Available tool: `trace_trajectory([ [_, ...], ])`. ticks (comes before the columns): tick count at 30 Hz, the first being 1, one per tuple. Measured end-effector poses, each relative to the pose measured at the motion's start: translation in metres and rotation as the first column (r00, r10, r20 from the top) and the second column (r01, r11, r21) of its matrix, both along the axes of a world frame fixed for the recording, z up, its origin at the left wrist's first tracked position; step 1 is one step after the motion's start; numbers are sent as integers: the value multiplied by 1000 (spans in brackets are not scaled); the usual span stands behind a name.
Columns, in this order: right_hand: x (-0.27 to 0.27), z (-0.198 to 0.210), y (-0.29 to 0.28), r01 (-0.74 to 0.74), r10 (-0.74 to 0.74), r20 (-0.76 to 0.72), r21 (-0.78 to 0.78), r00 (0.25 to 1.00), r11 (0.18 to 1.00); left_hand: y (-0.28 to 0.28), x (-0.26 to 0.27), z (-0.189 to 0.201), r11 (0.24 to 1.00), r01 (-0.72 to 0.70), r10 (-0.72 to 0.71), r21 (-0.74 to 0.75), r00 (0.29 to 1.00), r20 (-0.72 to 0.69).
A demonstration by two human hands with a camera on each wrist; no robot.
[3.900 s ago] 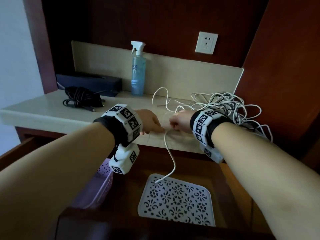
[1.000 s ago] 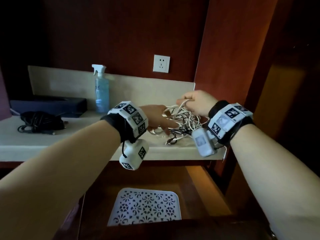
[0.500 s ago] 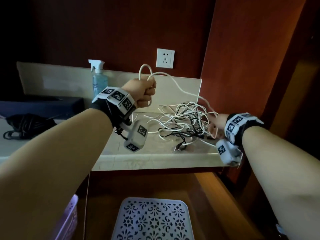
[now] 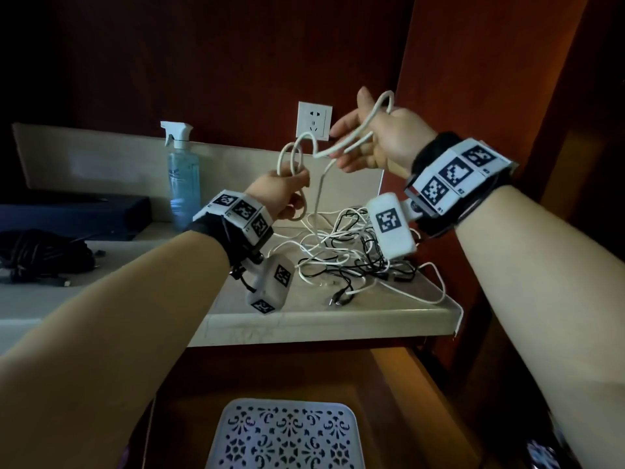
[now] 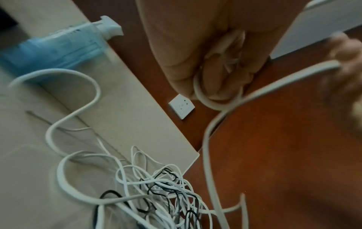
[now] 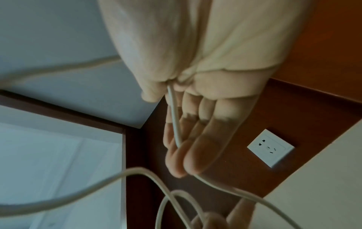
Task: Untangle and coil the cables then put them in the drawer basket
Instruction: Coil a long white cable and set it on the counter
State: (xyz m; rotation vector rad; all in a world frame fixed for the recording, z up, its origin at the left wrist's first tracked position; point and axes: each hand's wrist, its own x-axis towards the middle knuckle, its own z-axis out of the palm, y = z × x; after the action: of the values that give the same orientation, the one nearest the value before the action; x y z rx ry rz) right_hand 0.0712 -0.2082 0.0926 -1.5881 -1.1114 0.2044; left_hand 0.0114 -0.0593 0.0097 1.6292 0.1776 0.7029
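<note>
A thick white cable (image 4: pixel 341 147) is stretched between both hands above the counter. My left hand (image 4: pixel 287 194) grips two or three coiled loops of it in a fist (image 5: pixel 205 77). My right hand (image 4: pixel 372 140) is raised near the wall socket. The cable is hooked in the crook of its thumb and runs along the nearly straight fingers (image 6: pixel 195 124). The rest of the cable (image 5: pixel 205 139) drops into a tangle of thin white and black cables (image 4: pixel 348 252) on the counter. A white lattice basket (image 4: pixel 287 434) lies in the open drawer below.
A blue spray bottle (image 4: pixel 182 177) stands at the backsplash, left of the wall socket (image 4: pixel 314 120). A bundle of black cable (image 4: pixel 44 255) and a dark box (image 4: pixel 74 214) lie at the far left. A wooden side panel (image 4: pixel 473 130) bounds the counter (image 4: pixel 304 319) on the right.
My right hand has lifted off the tangle and risen to socket height, carrying a stretch of the white cable. My left hand has dropped slightly and still grips its loops.
</note>
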Motion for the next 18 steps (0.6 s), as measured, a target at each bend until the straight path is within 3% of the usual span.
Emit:
trace_trajectory([
  [7,11,-12,-15,11,10,119,-173,993,985,20,-14,-12,995,28,-36,-99,996,-77],
  [10,-1,-5,-13,-82,91,103,-89,990,993,16,-18,-14,997,39,-45,-61,995,-94],
  [13,-14,2,-7,-180,180,93,-8,979,984,-2,-18,-14,983,178,-183,-48,975,-123],
  [18,-8,-4,-17,-176,174,72,19,982,984,-14,-7,-20,961,230,-255,-153,952,-172],
])
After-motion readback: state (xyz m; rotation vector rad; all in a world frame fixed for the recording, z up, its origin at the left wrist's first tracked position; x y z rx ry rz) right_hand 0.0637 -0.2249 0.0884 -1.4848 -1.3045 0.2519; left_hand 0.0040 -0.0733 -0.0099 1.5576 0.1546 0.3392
